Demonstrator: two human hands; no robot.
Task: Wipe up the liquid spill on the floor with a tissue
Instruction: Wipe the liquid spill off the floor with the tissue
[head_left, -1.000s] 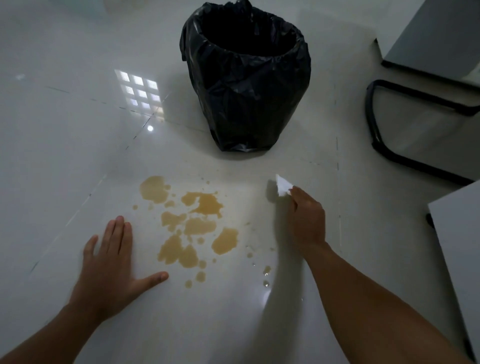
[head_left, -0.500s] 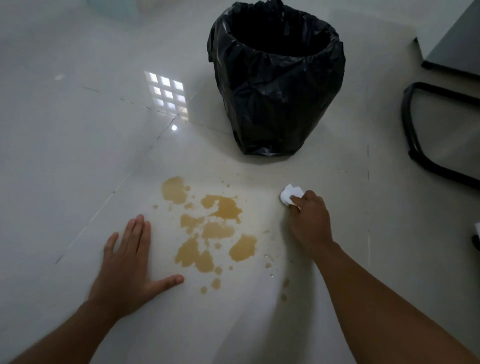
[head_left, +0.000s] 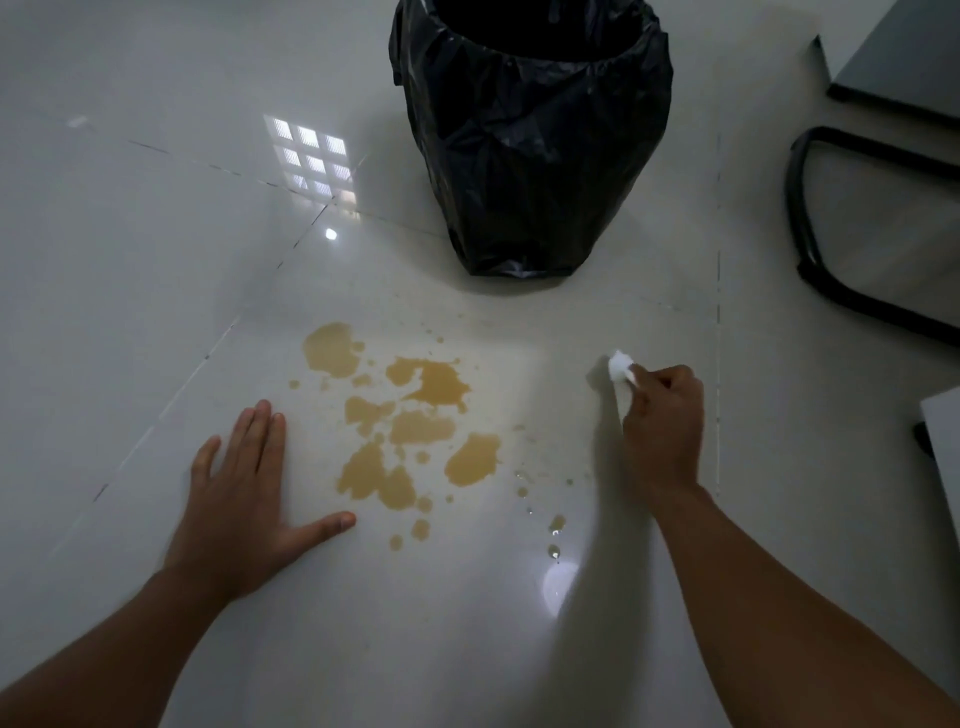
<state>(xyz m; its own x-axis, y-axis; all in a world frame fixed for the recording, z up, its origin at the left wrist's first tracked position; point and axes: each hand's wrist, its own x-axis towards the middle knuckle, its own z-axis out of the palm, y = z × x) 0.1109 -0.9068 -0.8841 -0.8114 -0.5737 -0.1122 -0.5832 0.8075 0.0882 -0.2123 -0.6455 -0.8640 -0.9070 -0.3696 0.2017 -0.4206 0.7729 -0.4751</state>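
1. Right now a crumpled white tissue (head_left: 620, 368) sits pinched in the right hand (head_left: 662, 421), fingers curled tight, right of the spill (head_left: 400, 426).
2. Left hand (head_left: 244, 499) lies flat, fingers spread, holding nothing, on the floor (head_left: 130, 291).
3. Beyond stands a bin (head_left: 530, 140) lined with a black bag; its contents are hidden.

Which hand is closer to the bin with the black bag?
Right. The right hand, clutching the tissue, is just in front of the bin; the left hand lies flat further back, left of the spill.
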